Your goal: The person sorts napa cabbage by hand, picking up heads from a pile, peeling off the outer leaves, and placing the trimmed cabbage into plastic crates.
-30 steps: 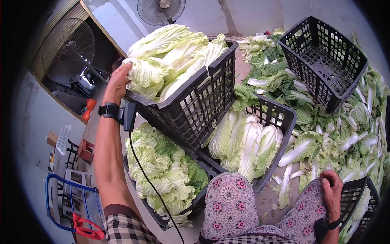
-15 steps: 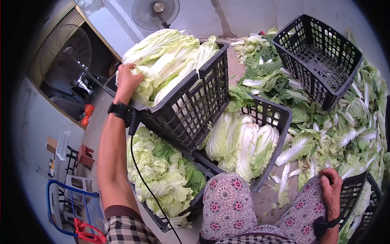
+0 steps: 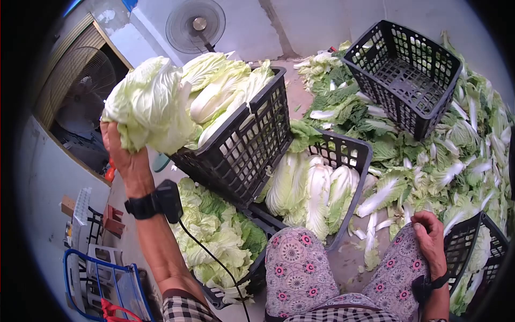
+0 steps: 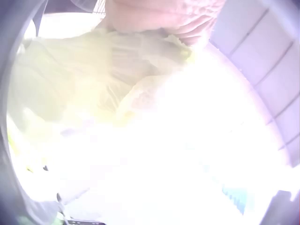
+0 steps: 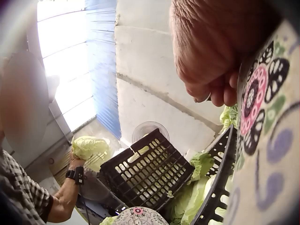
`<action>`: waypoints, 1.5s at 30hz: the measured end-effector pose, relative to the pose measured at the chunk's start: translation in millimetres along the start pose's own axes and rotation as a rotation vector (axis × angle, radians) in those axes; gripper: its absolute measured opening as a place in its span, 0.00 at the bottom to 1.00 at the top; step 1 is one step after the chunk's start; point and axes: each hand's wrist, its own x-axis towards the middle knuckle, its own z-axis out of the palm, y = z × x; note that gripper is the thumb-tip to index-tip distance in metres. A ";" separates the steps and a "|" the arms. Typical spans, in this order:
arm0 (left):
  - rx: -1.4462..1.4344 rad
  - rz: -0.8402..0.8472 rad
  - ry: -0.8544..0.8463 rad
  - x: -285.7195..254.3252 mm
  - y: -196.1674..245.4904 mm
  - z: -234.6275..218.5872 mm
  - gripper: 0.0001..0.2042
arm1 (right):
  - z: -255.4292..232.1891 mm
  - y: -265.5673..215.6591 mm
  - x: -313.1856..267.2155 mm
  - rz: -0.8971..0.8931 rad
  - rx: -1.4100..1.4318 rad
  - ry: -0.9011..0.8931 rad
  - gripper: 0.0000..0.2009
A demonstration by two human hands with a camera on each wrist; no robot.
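A: Where is the pale green, leafy head of Chinese cabbage, and why is it held so?

B: It is raised at the left end of a black lattice plastic crate filled with similar heads. The left hand grips it from below and the side, presumably because so bulky a head needs support underneath. Glare in the left wrist view hides the finger detail.

A: And the right hand?

B: It lies well apart from the left, fingers loosely bent and holding no cabbage, on the knee of the patterned grey trousers; it is probably idle.

A: Why is the filled crate so high?

B: Probably to bring its contents within a seated reach; what bears it is hidden. A lower black plastic crate holds heads packed side by side, likely for mutual support.

A: The surroundings?

B: A grey floor strewn with green-and-white trimmed leaves, a pale, stained wall and a round, wire-caged fan.
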 end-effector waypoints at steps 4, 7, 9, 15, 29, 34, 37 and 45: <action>-0.018 -0.032 0.138 -66.7 10.0 30.8 0.21 | -7.1 -14.0 -2.7 0.017 0.094 -0.092 0.34; 0.156 -0.070 0.140 -128.3 -3.8 50.9 0.21 | -12.9 -38.4 -3.5 -0.042 0.271 -0.143 0.46; -0.082 -0.286 0.059 -160.5 -9.2 78.6 0.21 | -15.2 -60.3 -0.9 0.013 0.442 -0.267 0.55; -0.496 -0.826 -0.191 -238.9 -21.3 159.3 0.20 | 2.7 -96.1 8.3 -0.211 0.399 -0.066 0.66; -0.775 -1.092 -0.161 -256.9 -22.8 181.0 0.19 | -27.0 -76.1 18.5 -0.235 0.208 -0.026 0.26; -0.789 -1.090 -0.132 -248.1 -26.1 173.6 0.19 | -71.2 -49.9 39.3 -0.273 0.014 0.154 0.24; -0.796 -1.108 -0.128 -248.8 -25.6 172.6 0.18 | -90.9 -47.3 47.5 -0.256 -0.161 0.353 0.26; -0.813 -1.157 -0.103 -253.8 -25.8 191.5 0.18 | -54.1 -63.2 15.8 -0.039 0.047 0.070 0.45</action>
